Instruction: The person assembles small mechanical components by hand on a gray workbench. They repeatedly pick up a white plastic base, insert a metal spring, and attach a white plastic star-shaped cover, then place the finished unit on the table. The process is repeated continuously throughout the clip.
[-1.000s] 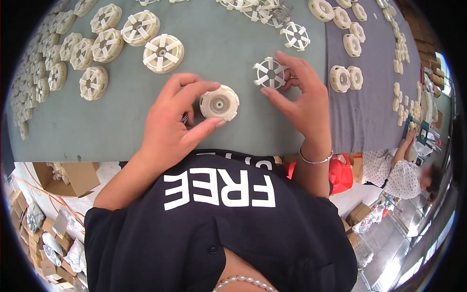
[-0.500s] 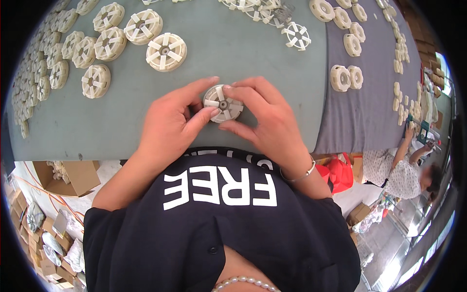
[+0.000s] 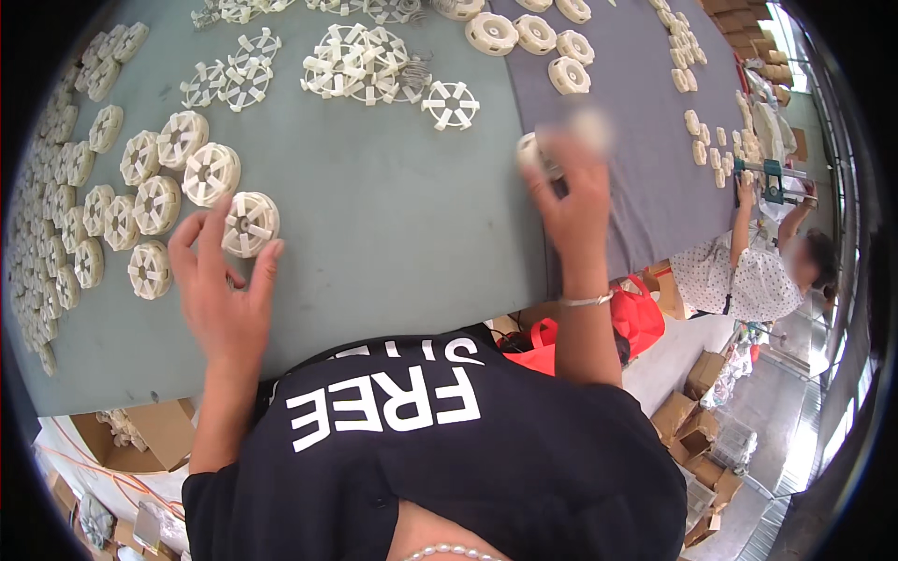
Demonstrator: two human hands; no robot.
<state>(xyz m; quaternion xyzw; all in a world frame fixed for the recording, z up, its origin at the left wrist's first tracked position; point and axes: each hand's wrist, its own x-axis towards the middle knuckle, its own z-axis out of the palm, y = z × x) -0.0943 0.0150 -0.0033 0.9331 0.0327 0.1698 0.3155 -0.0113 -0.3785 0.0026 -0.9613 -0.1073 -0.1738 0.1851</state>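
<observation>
At the left, my left hand [image 3: 223,290] has its thumb and index finger at opposite edges of a cream spoked wheel [image 3: 247,224], among several similar wheels. It looks stacked on another wheel, though I cannot tell for sure. My right hand [image 3: 572,201], smeared by motion, reaches over the edge between the green-grey mat and the grey cloth. A blurred cream ring-shaped part [image 3: 591,131] is at its fingertips. Another cream ring-shaped part [image 3: 528,151] shows between thumb and fingers, partly hidden.
Loose spoked plates [image 3: 450,105] and a pile of them [image 3: 360,67] with wire springs [image 3: 414,75] lie ahead. More cream rings [image 3: 535,35] sit on the cloth. Below the table edge stand a red bag [image 3: 640,316] and a cardboard box [image 3: 154,439]. Another person [image 3: 748,271] works at the right.
Both hands were together on a spoked wheel in front of me. They have parted: the left has moved to the wheels at the left, the right to the ring parts. The view has shifted.
</observation>
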